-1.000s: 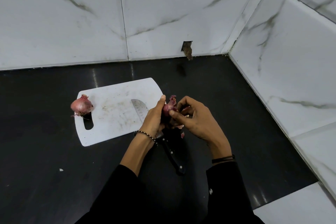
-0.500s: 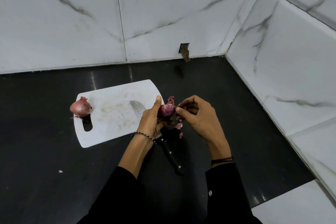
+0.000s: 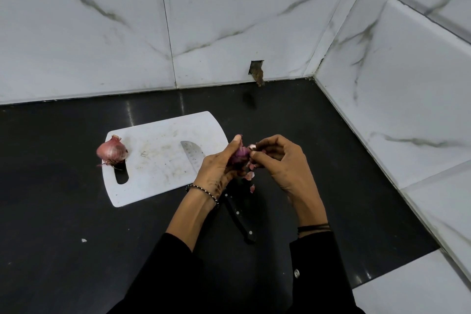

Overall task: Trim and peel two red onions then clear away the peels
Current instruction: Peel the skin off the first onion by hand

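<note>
The left hand [image 3: 216,171] curls round the onion [image 3: 240,154] just past the 3 o'clock edge of the board [image 3: 158,160], steadying it so the right hand [image 3: 280,163] can pinch a flap of skin and pull; loose peels [image 3: 251,174] show just below. The other onion [image 3: 112,151] waits unpeeled at the board's 9 o'clock end, and the knife [image 3: 192,154] lies aside, its middle hidden under the left hand. Fingers cover most of the held onion, so how much skin remains is unclear.
</note>
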